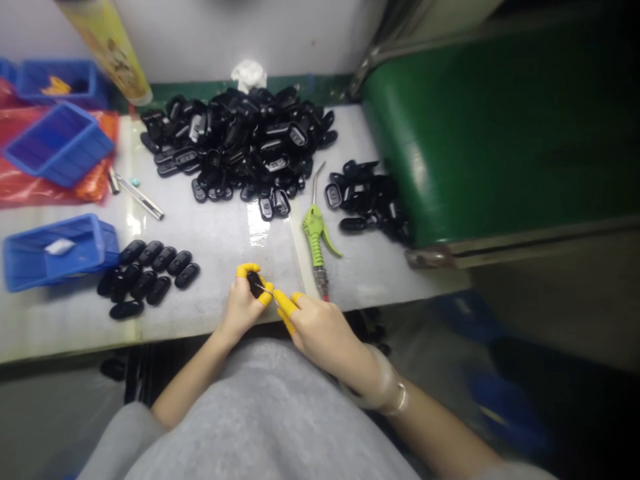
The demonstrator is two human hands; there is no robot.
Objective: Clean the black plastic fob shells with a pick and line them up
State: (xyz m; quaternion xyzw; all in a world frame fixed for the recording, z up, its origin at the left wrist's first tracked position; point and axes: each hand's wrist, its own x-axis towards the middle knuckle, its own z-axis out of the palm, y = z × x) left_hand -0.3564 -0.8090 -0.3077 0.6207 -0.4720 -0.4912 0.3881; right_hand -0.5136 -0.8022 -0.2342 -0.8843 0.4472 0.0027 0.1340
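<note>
My left hand (238, 308), with yellow finger cots, is closed around a black oval plastic casing (255, 284) just above the table's front edge. My right hand (323, 331), also in yellow finger cots, pinches a thin metal tool (264, 289). The tool's tip reaches the casing; its exact kind is too small to make out, and its rear part is hidden by the fingers. Left of my hands, several similar black casings (144, 285) lie in rough rows. Beyond my right hand rests a green air blow gun (314, 233) with its nozzle pointing away.
A large heap of black casings (235, 143) lies at the back, a smaller pile (367, 197) by the green conveyor belt (500, 133). Blue bins (30, 270) stand at left near a metal-handled knife (140, 197). A yellow canister (113, 53) leans at the wall.
</note>
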